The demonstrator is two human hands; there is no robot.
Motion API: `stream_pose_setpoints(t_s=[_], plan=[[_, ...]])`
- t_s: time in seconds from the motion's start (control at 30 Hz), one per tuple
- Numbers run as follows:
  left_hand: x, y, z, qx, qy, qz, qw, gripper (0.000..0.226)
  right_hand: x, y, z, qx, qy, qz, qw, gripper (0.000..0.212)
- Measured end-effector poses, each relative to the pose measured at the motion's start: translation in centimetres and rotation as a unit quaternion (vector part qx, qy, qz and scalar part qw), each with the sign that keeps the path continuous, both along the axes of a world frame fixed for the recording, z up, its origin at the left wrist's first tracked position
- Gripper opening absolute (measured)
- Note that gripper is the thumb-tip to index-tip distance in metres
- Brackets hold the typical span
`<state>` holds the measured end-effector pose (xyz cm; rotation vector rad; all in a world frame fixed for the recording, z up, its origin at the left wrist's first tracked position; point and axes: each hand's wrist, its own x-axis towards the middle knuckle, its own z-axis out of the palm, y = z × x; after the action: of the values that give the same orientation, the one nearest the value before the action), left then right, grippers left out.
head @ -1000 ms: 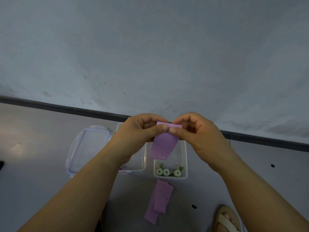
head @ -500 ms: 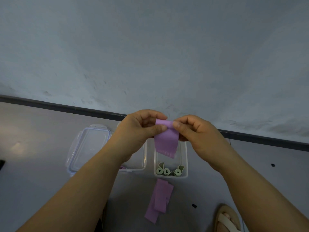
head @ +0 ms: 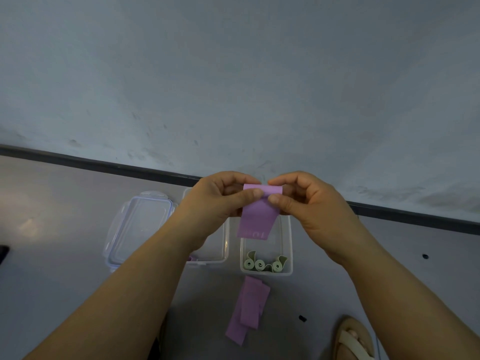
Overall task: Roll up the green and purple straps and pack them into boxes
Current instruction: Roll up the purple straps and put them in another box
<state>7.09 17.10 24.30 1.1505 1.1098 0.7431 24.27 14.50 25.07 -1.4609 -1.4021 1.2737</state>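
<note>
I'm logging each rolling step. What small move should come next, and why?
Probably roll the top edge of the flat purple strap further down: the left hand and right hand pinch that edge, only a short turn is made, and the rest hangs flat.

A beige strapped sandal [head: 354, 341] is resting on the smooth grey floor [head: 52, 216], where a small black speck [head: 302, 318], perhaps debris, is lying nearby.

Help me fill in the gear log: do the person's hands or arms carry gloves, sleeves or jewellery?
No. The left hand and right hand are bare, with no gloves, rings or watch visible. The left forearm and right forearm show no sleeve up to the frame's edge.
</note>
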Motion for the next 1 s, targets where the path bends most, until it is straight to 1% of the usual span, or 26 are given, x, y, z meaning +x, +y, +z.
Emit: stream_pose_setpoints(t_s=[0.07, 0.17, 0.3, 0.4, 0.57, 0.67, 0.83, 1.0], plan=[[-0.04, -0.03, -0.01, 0.002, -0.005, -0.001, 1.000, 0.020, -0.01, -0.01, -0.04, -0.004, 0.001, 0.002, 1.000, 0.016], [-0.06, -0.08, -0.03, 0.012, -0.005, -0.004, 1.000, 0.016, -0.06, -0.01, -0.09, -0.031, 0.002, -0.001, 1.000, 0.007], [-0.12, -0.03, -0.11, 0.030, 0.002, 0.002, 1.000, 0.017, -0.11, -0.11, -0.13, -0.052, -0.015, 0.006, 0.999, 0.017], [-0.04, -0.01, -0.12, 0.031, -0.001, 0.004, 1.000, 0.017, -0.11, -0.13, -0.13, -0.054, -0.018, 0.006, 0.998, 0.018], [0.17, -0.01, -0.15, -0.003, -0.024, 0.011, 1.000, 0.026, 0.03, 0.04, -0.16, -0.046, -0.001, 0.000, 0.999, 0.013], [0.23, -0.04, -0.05, -0.030, -0.030, 0.003, 0.999, 0.024, 0.09, 0.05, -0.12, -0.037, 0.017, -0.003, 0.999, 0.005], [0.19, 0.01, -0.06, -0.043, -0.030, 0.002, 0.999, 0.034, 0.05, 0.01, -0.15, -0.017, 0.029, 0.001, 0.999, 0.009], [-0.05, 0.11, -0.26, -0.046, -0.036, 0.004, 0.998, 0.032, 0.18, 0.00, -0.23, -0.007, 0.025, 0.019, 0.999, 0.017]])
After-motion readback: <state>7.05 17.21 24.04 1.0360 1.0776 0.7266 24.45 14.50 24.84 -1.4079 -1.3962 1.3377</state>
